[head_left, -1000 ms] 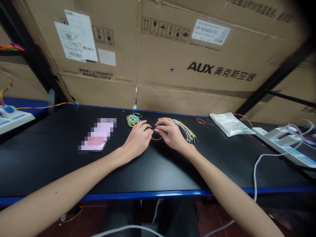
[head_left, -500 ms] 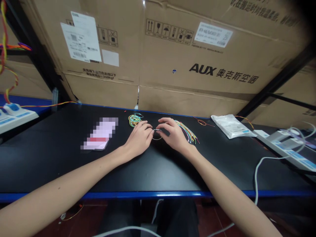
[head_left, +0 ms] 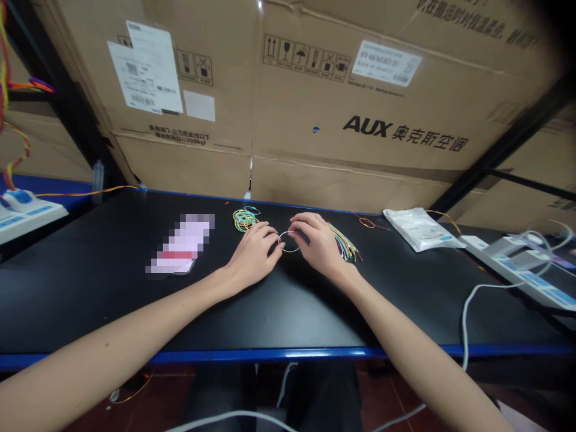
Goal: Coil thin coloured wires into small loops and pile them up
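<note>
A thin white wire loop is held just above the black tabletop, between my two hands. My left hand pinches its left side, fingers curled. On the upper right of the loop, my right hand has its fingers closed, and the fingertips partly hide the wire. Behind my left hand lies a pile of coloured wire loops, mostly yellow and turquoise. A bundle of straight coloured wires shows from behind my right hand, its far part hidden.
A phone with a blurred-out screen lies left. Farther right are an orange wire loop, a white plastic packet and a power strip with a white cable. A large cardboard box stands behind the table.
The white loop now shows as a rounder, fuller ring between my hands. My fingertips have drawn slightly apart along it, and the right hand has shifted a little.
</note>
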A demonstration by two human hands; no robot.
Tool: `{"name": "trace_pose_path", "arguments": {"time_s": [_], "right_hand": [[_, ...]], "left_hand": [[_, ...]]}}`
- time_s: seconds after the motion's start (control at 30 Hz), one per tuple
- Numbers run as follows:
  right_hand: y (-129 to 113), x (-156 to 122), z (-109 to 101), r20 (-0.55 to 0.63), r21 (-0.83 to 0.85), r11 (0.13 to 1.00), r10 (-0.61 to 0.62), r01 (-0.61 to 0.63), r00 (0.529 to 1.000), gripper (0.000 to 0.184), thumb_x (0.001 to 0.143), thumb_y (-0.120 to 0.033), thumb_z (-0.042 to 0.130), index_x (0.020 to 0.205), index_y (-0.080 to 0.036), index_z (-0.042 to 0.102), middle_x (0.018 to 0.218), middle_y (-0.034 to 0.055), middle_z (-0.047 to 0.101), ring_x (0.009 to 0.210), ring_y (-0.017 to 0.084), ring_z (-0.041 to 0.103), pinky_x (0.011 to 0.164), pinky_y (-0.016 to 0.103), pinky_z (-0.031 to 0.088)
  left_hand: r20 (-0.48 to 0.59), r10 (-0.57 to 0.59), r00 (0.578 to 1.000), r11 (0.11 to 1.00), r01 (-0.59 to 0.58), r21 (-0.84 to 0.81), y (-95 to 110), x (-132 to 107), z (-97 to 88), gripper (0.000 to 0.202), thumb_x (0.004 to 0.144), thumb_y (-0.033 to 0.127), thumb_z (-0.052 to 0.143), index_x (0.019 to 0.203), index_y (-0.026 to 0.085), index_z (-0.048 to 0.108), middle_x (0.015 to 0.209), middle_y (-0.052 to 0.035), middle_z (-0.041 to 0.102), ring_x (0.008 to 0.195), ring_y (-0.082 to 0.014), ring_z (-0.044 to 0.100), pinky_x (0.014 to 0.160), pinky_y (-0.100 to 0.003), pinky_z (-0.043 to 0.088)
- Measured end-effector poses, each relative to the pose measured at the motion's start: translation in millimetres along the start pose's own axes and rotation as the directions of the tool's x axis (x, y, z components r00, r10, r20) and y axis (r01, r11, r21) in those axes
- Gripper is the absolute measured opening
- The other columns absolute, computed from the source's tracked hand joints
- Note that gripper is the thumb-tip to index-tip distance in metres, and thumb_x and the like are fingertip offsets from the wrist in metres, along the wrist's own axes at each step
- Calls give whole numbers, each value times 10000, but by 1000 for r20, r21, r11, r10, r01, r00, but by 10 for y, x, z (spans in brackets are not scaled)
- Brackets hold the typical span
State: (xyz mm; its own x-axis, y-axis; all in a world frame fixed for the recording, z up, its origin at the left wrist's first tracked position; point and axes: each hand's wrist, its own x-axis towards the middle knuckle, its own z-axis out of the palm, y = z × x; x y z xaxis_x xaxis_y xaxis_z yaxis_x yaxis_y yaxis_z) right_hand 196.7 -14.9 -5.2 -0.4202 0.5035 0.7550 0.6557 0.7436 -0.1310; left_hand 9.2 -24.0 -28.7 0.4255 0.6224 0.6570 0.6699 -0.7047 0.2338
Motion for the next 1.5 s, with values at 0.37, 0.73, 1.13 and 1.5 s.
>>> {"name": "trace_pose_path", "arguments": {"time_s": [0.37, 0.73, 1.13, 1.5], "right_hand": [[12, -16, 48, 136, 166, 970, 156, -178, 978, 163, 900, -215, 551, 858, -204, 708, 962, 60, 693, 930, 204, 604, 867, 374, 499], [-24, 8, 43, 29, 249, 912, 329, -326, 944, 158, 865, -276, 592, 808, -201, 719, 926, 65, 706, 885, 206, 650, 851, 386, 503], [-67, 28, -11, -14, 192, 945, 273, -266, 962, 125, 881, -228, 574, 877, -196, 696, 935, 66, 699, 926, 201, 633, 879, 377, 501], [62, -19, 33, -9, -16, 999, 34, -34, 999, 66, 829, -214, 647, 863, -236, 699, 1024, 64, 672, 1045, 245, 572, 899, 435, 506]], "left_hand": [[4, -8, 1000, 998, 8, 61, 0, -19, -16, 187, 900, 224, 497, 914, 149, 668, 1068, -113, 657, 1194, -288, 503, 1027, -476, 435], [-59, 67, 996, 993, -61, 97, 31, -11, -64, 403, 845, 357, 618, 1190, 154, 569, 1230, -154, 580, 1269, -331, 453, 1035, -521, 422], [-107, 96, 990, 989, -82, 122, 48, -6, -81, 328, 840, 379, 635, 1074, 150, 647, 1174, -142, 624, 1257, -322, 465, 1029, -506, 432], [-119, 123, 985, 987, -109, 121, 62, -5, -83, 300, 824, 350, 660, 1045, 147, 664, 1199, -153, 611, 1266, -335, 457, 1026, -528, 436]]}}
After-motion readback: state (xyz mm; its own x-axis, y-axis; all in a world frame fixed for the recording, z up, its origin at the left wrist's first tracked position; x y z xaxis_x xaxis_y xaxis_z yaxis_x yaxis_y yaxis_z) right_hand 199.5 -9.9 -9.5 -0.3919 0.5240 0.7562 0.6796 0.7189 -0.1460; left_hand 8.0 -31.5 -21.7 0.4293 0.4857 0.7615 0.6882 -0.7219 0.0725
